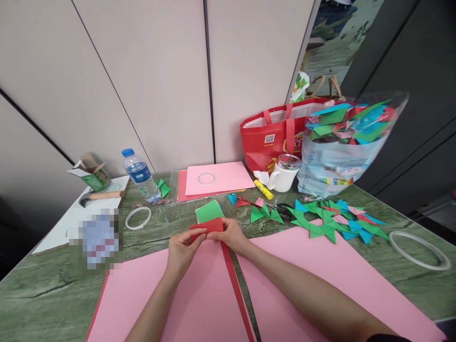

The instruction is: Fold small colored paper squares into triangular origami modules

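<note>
My left hand [181, 249] and my right hand [230, 235] both pinch a small folded red paper [208, 225] just above the table. The left hand's fingers grip its left end and the right hand's fingers grip its right end. A green paper square [208, 211] lies right behind the red one. Under my hands lie large pink sheets [199, 294], with a narrow red strip [235, 285] running between them toward me.
Folded green, blue and pink paper pieces [331, 221] are scattered at the right, with scissors [283, 209]. Behind stand a white mug [283, 175], yellow glue stick [263, 189], red bag [270, 137], clear bag of folded pieces [345, 142] and water bottle [140, 175]. Tape rings [138, 217] lie about.
</note>
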Demonstrator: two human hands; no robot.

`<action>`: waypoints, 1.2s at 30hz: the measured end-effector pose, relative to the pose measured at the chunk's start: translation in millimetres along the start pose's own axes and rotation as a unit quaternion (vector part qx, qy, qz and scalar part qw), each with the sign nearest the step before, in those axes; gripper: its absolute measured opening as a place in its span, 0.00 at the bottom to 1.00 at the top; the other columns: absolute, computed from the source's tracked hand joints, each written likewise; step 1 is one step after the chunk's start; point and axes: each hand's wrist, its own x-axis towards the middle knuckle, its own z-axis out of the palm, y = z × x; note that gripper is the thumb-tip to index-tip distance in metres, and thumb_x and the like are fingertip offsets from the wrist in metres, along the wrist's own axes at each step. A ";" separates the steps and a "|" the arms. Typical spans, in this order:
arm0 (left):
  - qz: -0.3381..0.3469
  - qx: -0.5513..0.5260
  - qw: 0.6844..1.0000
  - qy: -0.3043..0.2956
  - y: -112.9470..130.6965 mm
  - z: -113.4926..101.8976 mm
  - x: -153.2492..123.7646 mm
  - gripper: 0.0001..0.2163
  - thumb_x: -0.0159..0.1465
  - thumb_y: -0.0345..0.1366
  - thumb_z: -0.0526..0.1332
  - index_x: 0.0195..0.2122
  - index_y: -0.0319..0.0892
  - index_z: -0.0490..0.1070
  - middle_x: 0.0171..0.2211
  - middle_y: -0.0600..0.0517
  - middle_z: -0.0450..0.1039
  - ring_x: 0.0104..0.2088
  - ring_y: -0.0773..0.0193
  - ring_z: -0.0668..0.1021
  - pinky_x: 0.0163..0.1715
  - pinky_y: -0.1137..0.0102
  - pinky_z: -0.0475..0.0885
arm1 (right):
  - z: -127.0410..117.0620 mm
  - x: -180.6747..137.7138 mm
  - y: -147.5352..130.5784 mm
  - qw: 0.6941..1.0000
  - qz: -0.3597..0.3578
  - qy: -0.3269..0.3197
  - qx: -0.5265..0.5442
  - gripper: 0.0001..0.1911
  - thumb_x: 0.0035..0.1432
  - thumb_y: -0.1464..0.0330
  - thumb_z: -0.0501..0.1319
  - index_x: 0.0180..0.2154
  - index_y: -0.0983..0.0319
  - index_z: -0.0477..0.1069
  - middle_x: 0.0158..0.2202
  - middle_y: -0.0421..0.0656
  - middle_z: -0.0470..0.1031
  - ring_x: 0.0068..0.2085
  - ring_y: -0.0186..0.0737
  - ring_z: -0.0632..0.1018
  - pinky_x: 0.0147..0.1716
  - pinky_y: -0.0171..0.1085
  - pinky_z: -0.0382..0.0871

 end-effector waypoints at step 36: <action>0.072 0.050 0.996 -0.001 -14.5 -0.8 3.9 0.08 0.49 0.33 0.63 0.31 0.40 0.74 0.32 0.49 0.77 0.31 0.60 0.78 0.33 0.69 0.74 | 3.1 -0.8 8.1 0.999 -0.046 -0.021 0.006 0.17 0.38 0.67 0.66 0.35 0.65 0.70 0.33 0.43 0.76 0.33 0.40 0.76 0.35 0.39 0.71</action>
